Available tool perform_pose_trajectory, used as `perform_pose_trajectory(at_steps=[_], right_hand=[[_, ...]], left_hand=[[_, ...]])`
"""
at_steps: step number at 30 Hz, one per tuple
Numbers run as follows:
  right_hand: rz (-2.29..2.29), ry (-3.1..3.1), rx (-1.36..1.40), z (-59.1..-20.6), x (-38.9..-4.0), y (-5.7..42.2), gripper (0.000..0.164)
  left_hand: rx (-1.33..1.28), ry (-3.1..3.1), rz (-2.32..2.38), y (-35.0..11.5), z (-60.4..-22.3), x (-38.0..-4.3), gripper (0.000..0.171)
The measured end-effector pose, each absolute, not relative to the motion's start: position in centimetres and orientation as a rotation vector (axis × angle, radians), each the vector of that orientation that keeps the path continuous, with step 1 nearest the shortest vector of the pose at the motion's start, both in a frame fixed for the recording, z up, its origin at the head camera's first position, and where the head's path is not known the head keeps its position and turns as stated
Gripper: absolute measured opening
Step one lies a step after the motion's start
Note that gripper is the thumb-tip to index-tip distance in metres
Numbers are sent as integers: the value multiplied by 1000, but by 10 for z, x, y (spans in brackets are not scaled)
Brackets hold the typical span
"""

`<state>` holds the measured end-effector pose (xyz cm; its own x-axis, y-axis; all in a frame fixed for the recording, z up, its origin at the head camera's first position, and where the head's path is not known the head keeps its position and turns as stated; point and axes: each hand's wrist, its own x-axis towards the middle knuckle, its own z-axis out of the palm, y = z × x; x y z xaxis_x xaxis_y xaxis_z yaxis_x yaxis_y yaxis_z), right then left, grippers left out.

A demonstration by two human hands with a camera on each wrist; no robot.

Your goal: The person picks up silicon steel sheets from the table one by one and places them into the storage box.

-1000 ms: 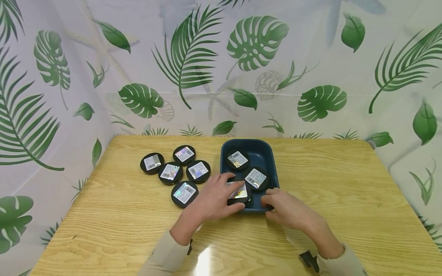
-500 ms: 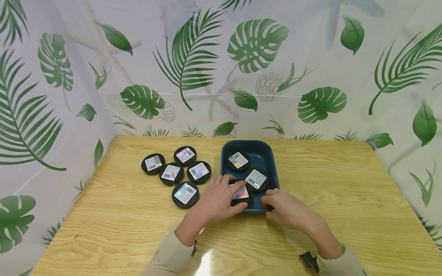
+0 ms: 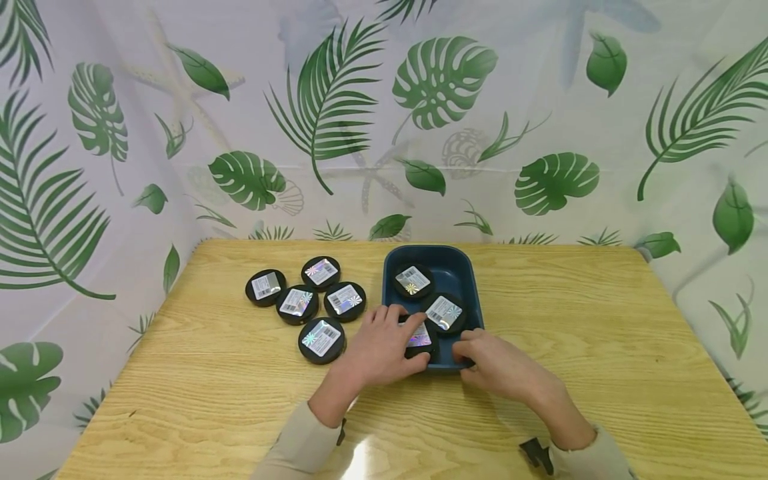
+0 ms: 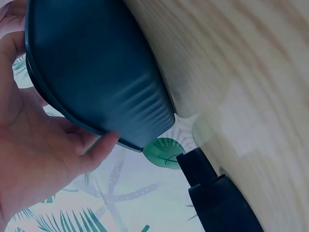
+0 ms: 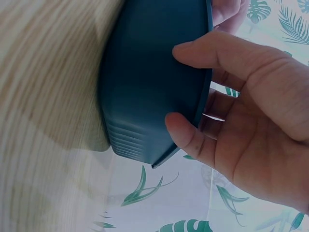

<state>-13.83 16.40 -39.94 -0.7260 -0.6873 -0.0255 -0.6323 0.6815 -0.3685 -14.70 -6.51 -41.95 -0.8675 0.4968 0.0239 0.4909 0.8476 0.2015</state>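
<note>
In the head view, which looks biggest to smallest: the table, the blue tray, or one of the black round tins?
1. Wooden table, by far the largest.
2. Blue tray.
3. Black round tin, the smallest; the tins all look alike in size.

Black round tins (image 3: 322,340) with holographic silver labels, dark blue tray (image 3: 462,269), green-leaf-patterned white curtain (image 3: 384,120).

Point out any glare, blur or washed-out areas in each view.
Head view: sharp, with a bright glare patch on the table near the sleeve. Left wrist view: table grain smeared, tray wall soft. Right wrist view: table blurred and overexposed; right hand fairly clear.
</note>
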Motion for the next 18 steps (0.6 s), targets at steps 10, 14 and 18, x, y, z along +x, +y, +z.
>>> perform_pose_trajectory(at_steps=[10, 14, 18], right_hand=[[-502, 2717, -1053, -401, -139, 164, 18], [-505, 2719, -1061, -401, -138, 164, 19], [-501, 2715, -1061, -402, -139, 164, 18]], left_hand=[[747, 2936, 345, -60, -421, -148, 62], [728, 2930, 334, -58, -421, -148, 61], [703, 2931, 326, -57, -422, -148, 60]])
